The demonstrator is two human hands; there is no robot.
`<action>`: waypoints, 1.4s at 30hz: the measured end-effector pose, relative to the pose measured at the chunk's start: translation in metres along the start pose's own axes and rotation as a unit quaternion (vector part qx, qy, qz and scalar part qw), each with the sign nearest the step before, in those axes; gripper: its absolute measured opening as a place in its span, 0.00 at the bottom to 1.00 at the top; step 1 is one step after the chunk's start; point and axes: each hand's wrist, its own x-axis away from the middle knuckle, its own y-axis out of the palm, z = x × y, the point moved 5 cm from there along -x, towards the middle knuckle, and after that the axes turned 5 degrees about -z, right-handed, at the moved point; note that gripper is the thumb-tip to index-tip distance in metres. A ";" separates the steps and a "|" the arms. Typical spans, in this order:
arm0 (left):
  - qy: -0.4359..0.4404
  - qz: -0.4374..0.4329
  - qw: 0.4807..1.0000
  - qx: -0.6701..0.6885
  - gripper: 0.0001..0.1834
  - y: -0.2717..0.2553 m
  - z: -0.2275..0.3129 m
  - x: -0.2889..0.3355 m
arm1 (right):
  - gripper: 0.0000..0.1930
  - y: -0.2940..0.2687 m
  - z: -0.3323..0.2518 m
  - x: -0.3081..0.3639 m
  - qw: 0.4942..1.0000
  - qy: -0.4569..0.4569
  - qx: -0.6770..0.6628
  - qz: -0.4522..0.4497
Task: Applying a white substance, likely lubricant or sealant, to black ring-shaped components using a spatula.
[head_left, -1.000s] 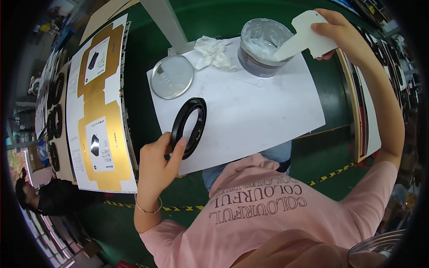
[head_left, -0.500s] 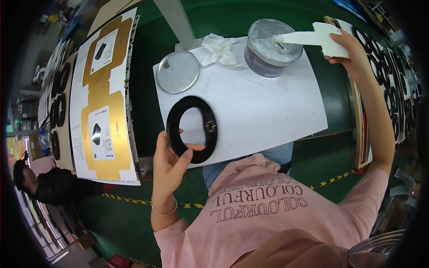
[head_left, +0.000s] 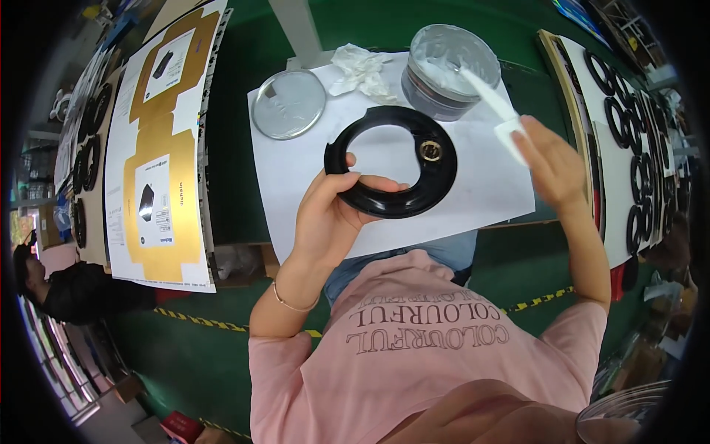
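My left hand [head_left: 329,214] grips a glossy black ring [head_left: 392,205] by its near left rim, thumb on top and fingers through the opening. The ring is held above the white sheet [head_left: 296,211], with a small round gold-coloured fitting on its right part. In my right hand [head_left: 553,164] is a white spatula [head_left: 494,102], its narrow end reaching to the tub [head_left: 436,107] at the far side. Whitish-grey paste [head_left: 444,68] coats the inside of that clear tub. Whether the spatula's tip touches the paste, I cannot tell.
A round clear lid [head_left: 288,105] and crumpled white tissue [head_left: 364,70] lie left of the tub. Printed gold-and-white card [head_left: 164,148] is stacked at left. Several black rings [head_left: 615,118] lie on boards at right. A person in dark clothing [head_left: 81,294] is at far left.
My left hand has moved right and away from me with the ring, turning its face upward. My right hand has come lower and nearer, and the spatula now slants down from the tub.
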 end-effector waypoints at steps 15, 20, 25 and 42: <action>0.011 0.001 0.999 -0.038 0.08 -0.011 0.001 0.011 | 0.11 -0.032 0.027 0.035 0.920 0.322 -0.214 0.057; 0.017 0.008 0.993 -0.119 0.07 -0.005 0.001 0.018 | 0.17 0.005 0.068 0.042 0.663 0.490 -0.540 0.169; 0.044 0.014 0.975 -0.217 0.05 -0.006 0.005 0.024 | 0.19 -0.002 0.082 0.020 0.759 0.444 -0.462 0.114; 0.048 0.004 0.973 -0.227 0.06 -0.014 0.004 0.025 | 0.22 0.036 0.102 -0.038 0.701 0.485 -0.516 -0.085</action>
